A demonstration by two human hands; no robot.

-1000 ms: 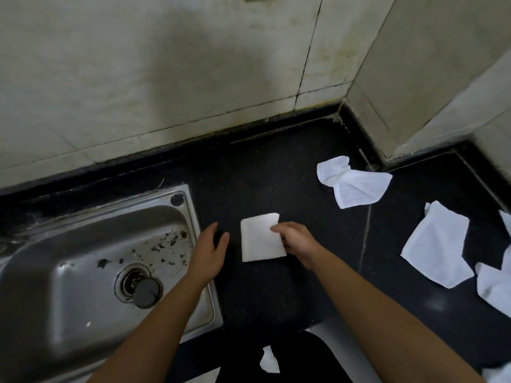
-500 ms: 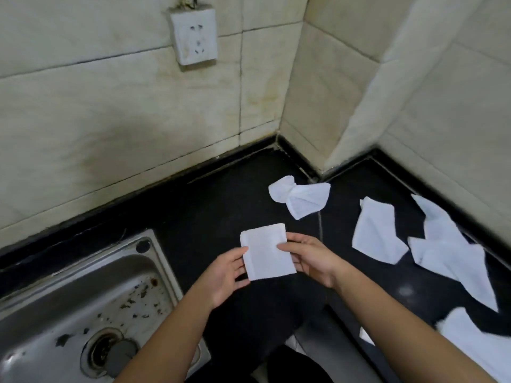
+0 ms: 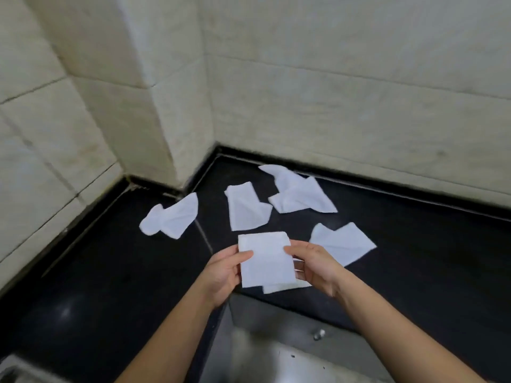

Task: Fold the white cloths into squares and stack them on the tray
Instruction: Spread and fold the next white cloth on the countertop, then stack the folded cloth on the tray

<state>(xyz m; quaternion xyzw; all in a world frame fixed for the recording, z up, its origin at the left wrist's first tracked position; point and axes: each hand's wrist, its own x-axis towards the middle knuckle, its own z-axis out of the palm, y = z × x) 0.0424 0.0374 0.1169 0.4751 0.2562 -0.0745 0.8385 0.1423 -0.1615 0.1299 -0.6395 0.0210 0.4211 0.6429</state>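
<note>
Pale tiled walls meet over a black counter [image 3: 116, 272] strewn with four crumpled white cloths [image 3: 171, 217]. Both hands hold the folded cloth [image 3: 264, 259] up above it: left hand [image 3: 221, 275] and right hand [image 3: 315, 265] each close their grip on a side edge. It looks light and limp, best pinched at the edges to keep layers together. Half a second ago the sink showed at the left; now a metal edge sits below.

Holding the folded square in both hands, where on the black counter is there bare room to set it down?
The widest bare counter lies left of the left hand, between the left wall and the twisted cloth. More lies right of the flat cloth. Around the middle cloth and crumpled cloth it is crowded.
</note>
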